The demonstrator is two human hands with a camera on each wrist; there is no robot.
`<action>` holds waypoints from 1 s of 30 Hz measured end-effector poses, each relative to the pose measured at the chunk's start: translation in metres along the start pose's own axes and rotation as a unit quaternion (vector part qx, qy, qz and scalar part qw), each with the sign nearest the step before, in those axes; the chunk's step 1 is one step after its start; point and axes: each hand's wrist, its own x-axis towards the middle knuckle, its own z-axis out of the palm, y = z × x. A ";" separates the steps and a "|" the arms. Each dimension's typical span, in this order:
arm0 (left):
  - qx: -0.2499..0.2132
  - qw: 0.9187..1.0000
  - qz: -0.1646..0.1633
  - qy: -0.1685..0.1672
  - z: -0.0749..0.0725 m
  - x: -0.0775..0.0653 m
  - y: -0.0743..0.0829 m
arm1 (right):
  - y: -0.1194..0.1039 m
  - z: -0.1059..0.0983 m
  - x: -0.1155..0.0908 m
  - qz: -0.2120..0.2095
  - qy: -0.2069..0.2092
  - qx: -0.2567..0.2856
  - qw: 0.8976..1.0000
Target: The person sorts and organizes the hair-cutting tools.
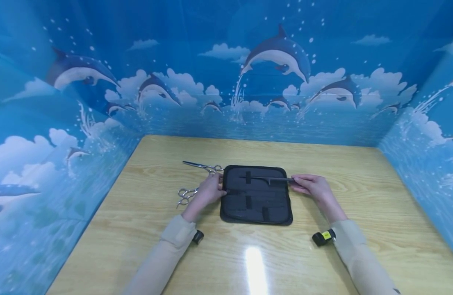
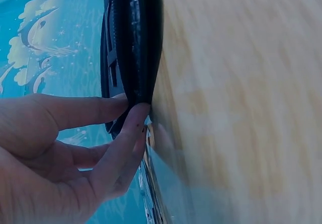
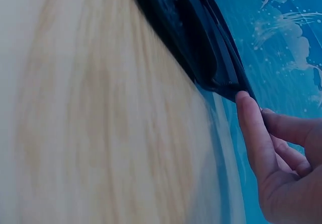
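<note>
Sleeves (image 1: 156, 258), L hand (image 1: 210, 191) part-hiding scissors (image 1: 190, 192), pinching blk case (image 1: 259, 194), R hand (image 1: 315, 187) pinching comb (image 1: 279, 179)

Blue dolphin-print walls (image 1: 211, 71), wood-grain table (image 1: 363, 180)

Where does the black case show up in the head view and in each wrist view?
Head: the black case lies just right of centre, below the middle, between the left hand and right hand.
Left wrist: left of centre, running down from the top edge to the pinching fingers.
Right wrist: top, right of centre, slanting down toward the fingers.
Shared landmark: the pale wooden table.
</note>
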 end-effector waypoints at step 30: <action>-0.005 1.000 -0.006 0.004 0.001 0.000 0.000 | 0.005 0.007 0.003 -0.020 0.027 -0.060 0.998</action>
